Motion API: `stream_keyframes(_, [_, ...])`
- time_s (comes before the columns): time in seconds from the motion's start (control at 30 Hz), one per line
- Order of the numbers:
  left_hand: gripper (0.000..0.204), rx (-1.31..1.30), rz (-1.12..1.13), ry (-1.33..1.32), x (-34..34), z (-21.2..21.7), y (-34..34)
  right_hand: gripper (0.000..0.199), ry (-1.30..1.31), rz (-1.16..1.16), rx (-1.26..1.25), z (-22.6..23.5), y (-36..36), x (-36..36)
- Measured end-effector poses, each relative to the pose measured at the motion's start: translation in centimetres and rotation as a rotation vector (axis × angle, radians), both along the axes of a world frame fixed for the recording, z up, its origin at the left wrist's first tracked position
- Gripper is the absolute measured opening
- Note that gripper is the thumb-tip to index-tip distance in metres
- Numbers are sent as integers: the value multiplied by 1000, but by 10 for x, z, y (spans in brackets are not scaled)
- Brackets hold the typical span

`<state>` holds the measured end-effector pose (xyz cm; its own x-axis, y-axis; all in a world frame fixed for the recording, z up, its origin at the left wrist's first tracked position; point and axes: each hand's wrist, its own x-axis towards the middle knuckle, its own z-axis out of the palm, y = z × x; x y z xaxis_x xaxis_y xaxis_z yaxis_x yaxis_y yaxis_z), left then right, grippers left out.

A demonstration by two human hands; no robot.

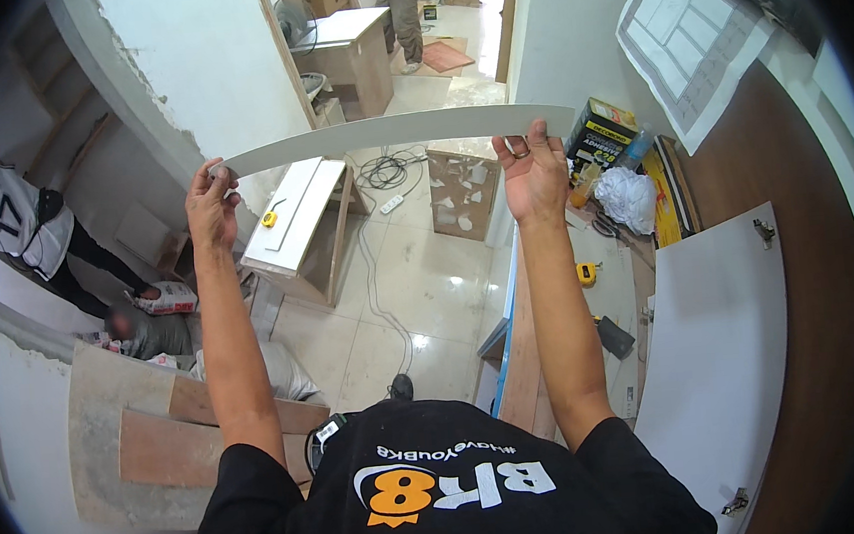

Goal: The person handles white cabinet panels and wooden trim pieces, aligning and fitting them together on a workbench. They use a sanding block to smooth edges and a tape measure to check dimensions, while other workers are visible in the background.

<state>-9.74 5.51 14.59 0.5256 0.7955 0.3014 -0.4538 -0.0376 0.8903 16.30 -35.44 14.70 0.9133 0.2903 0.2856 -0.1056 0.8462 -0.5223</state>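
Note:
A long, narrow, pale grey strip (376, 133) is held up crosswise before me, with both arms stretched out. My left hand (210, 204) pinches its left end between thumb and fingers. Closer to the other end, my right hand (534, 173) grips the strip's lower edge, leaving a short piece sticking out past the fingers. The strip looks curved, but I cannot tell whether it is truly bent. Beyond and below it stands a white-topped cabinet (293, 222) with a yellow tape measure (270, 219) on top.
At right, a workbench (611, 252) carries another tape measure (587, 273), a crumpled white bag (626, 199) and a black-yellow box (601, 133). A white door panel (719, 344) with hinges leans beside it. Cables (391, 169) cross the tiled floor. People stand at left (27, 213) and far back (404, 13).

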Motion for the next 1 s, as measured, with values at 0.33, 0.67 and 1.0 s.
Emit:
stream_keyframes(0.33, [28,20,-14,44,0,8,-2,28,63,1,38,-12,-2,7])
stream_keyframes(0.67, [30,-5,-67,49,-2,15,-13,26,97,3,13,-21,-7,17])
stream_keyframes(1.0, [27,-18,-104,12,-3,19,-25,30,118,-1,9,-31,-11,26])
